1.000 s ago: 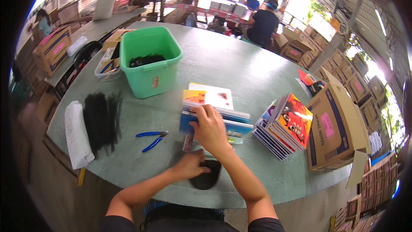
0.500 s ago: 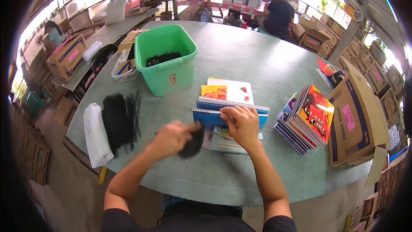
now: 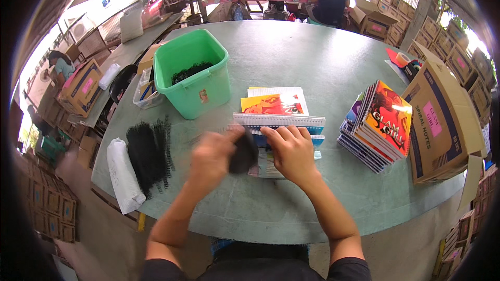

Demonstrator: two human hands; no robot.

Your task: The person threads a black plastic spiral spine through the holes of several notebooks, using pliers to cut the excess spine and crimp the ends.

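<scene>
My right hand [image 3: 290, 151] pinches the upper edge of a notebook [image 3: 281, 120], thumb toward me, with its row of punched holes facing up. Close by on the left, my left hand [image 3: 208, 156] is smeared by motion, so its fingers cannot be read. A blurred spiral coil seems to stretch leftward from the notebook's edge. Beside that hand is a dark rounded object [image 3: 243, 153] whose kind I cannot make out. Behind the notebook lie printed covers [image 3: 271, 104] in yellow and red. More papers [image 3: 268, 164] show underneath, partly hidden by my right hand.
Black plastic coils [image 3: 148, 156] lie left beside a white wrapped roll [image 3: 124, 177]. A green bin [image 3: 198, 93] holds more coils. Stacked spiral notebooks [image 3: 385, 125] and an open carton [image 3: 442, 130] stand right. Other people sit beyond the table [image 3: 291, 47].
The head view has shifted a little. My left hand has moved closer to the notebook's left end. My right hand keeps its hold, and more of the white punched edge shows.
</scene>
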